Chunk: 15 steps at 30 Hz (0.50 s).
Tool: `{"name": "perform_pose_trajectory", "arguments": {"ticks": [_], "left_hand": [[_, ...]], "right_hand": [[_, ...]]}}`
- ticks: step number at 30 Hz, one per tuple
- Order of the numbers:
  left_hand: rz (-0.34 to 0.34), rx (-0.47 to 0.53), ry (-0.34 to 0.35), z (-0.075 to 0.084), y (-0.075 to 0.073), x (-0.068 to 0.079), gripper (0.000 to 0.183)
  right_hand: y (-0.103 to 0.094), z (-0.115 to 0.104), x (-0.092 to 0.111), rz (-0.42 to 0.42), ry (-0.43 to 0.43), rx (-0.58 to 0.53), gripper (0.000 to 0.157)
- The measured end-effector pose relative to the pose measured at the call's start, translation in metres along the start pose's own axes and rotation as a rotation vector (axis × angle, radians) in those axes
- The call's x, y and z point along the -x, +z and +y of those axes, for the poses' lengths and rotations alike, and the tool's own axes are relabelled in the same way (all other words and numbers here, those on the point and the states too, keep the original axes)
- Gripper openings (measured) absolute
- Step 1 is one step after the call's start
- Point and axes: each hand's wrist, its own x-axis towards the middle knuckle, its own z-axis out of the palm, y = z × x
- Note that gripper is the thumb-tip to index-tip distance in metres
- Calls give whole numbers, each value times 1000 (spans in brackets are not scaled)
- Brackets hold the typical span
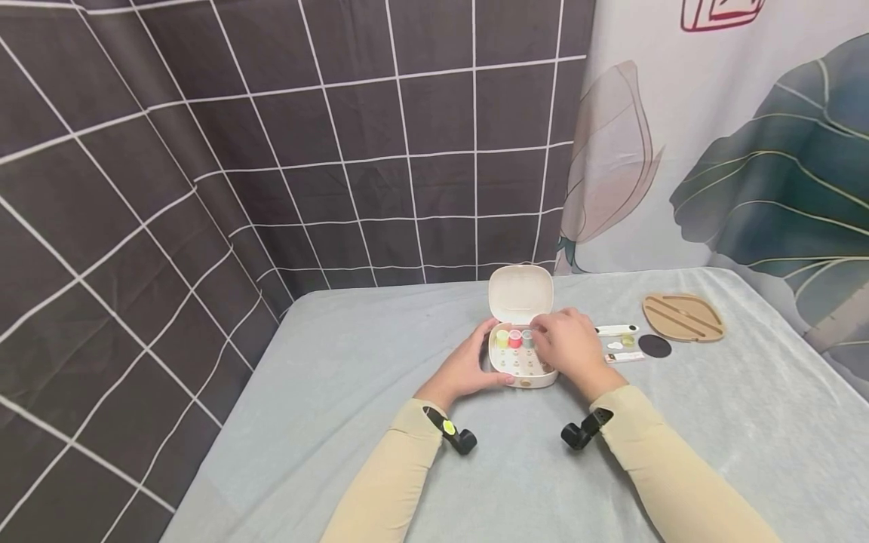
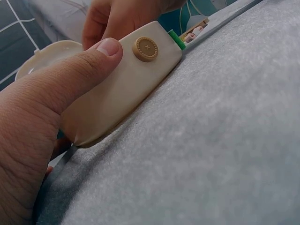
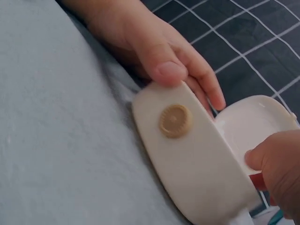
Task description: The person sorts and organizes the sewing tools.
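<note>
A white sewing box [image 1: 521, 381] stands on the cloth with its lid [image 1: 520, 292] raised at the back. Its front bears a tan button-shaped catch [image 2: 145, 49]. Inside are rows of small pegs, with a yellow thread spool [image 1: 502, 338], a red spool [image 1: 515, 338] and a grey spool [image 1: 527, 338] along the back row. My left hand [image 1: 468, 364] grips the box's left side, thumb at the front [image 3: 171, 72]. Over the back right of the box, my right hand [image 1: 570, 343] reaches in with bent fingers beside the grey spool. Its fingertips are partly hidden, so any held item cannot be made out.
Right of the box lie a white stick-like tool [image 1: 619, 329], a small greenish-gold round item [image 1: 627, 341], a white strip [image 1: 626, 357] and a black disc [image 1: 655, 346]. A tan leaf-shaped board [image 1: 683, 317] lies farther right. Curtains hang behind the table [image 1: 326, 377].
</note>
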Motion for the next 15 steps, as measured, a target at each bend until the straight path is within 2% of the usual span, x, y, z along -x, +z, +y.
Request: {"name": "perform_pose_trajectory", "arguments": {"ticks": [7,15], "left_hand": [[-1,2,4,1,-1,-1,111],[-4,8,-13,1,0,-1,110]], "right_hand": [[-14,20,5,149,-32,-143,19],[-22,52,23,151,-44,-182,23]]}}
